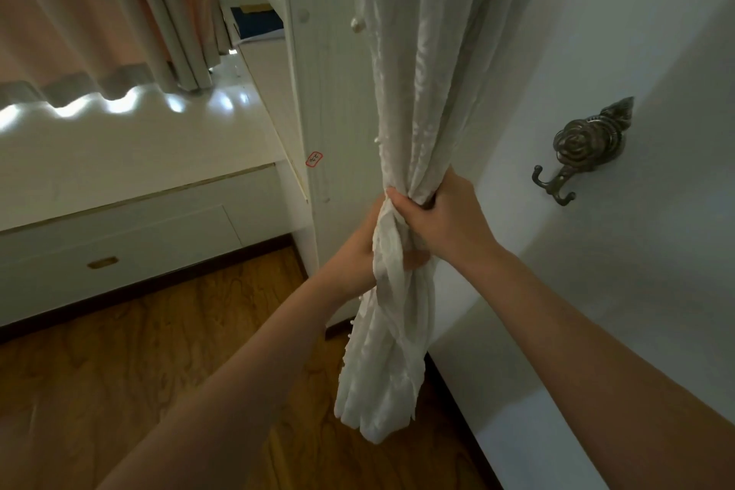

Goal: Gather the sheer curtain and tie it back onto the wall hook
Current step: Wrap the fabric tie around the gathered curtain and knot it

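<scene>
While both hands work the bunch, far left a peach drape [71, 8] hangs over a white window bench [131, 155] w/ a drawer [119, 247], wood floor [167, 362] near. Mid-frame a white cabinet [330, 99] stands behind the sheer curtain [417, 91], which is pulled into one tight rope. Left hand [358, 247] is mostly hidden behind the fabric; it seems closed on the bunch, but I can't tell how far. Just above it, right hand [437, 215] has fingers curled hard round the gather. Below the grips the tail hangs loose, twisted, off the floor. Right of that, on the white wall [616, 32], sits the rose-shaped hook [584, 147], near but apart from the curtain. No tieback band visible.

Risks, imo: slack grip lets folds spill; yanking sideways strains the rail; thin sheer could snag or tear on the hook prongs.
</scene>
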